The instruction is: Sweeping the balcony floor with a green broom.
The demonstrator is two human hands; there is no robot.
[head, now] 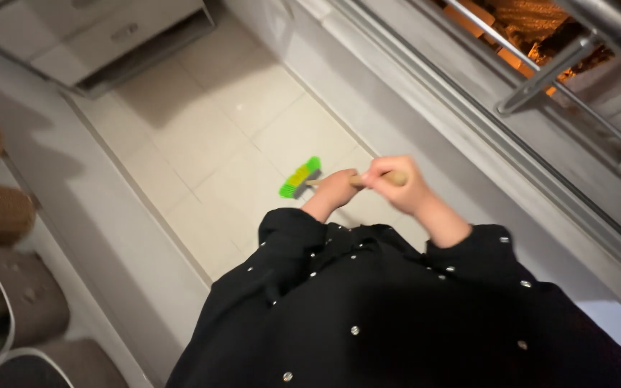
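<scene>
Grip: wooden handle (357,180) is clasped by both fists.
Left hand (336,190): clenched lower, knuckles up.
Right hand (395,183): clenched at the handle's top end.
Broom head (300,177): green bristles are set on the tiled floor (210,136), at nine o'clock from the hands.

Both hands clenching in front of the chest

The left hand (336,188) is curling into a fist just ahead of and touching the right hand (395,185), which is closing its fingers (382,171) slightly nearer the body; both forearms are reaching forward out of black sleeves, wrists bare and angling inward towards each other
</scene>
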